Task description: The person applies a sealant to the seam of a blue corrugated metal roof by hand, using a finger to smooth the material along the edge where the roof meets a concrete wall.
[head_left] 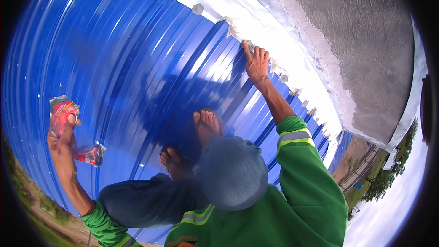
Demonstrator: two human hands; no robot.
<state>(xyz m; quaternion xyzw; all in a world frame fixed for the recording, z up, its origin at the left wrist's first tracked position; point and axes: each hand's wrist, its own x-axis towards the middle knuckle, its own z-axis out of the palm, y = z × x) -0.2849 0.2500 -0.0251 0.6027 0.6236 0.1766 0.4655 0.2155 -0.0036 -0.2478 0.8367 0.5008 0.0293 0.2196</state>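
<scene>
red packet (64, 114) in left hand (61, 144); right hand (257, 64) presses white strip (256, 27).

A crinkled red and silver foil sachet (61, 114), torn open at its top, stands upright in the grip of the left hand (61, 144) at the left of the view, over the blue corrugated metal roof sheet (137, 64). A second, smaller red and silver packet (90, 154) hangs just below that hand, touching it.

Sunlit blue corrugated metal roof (114, 64) meets a white-edged grey rendered wall (356, 41).
</scene>
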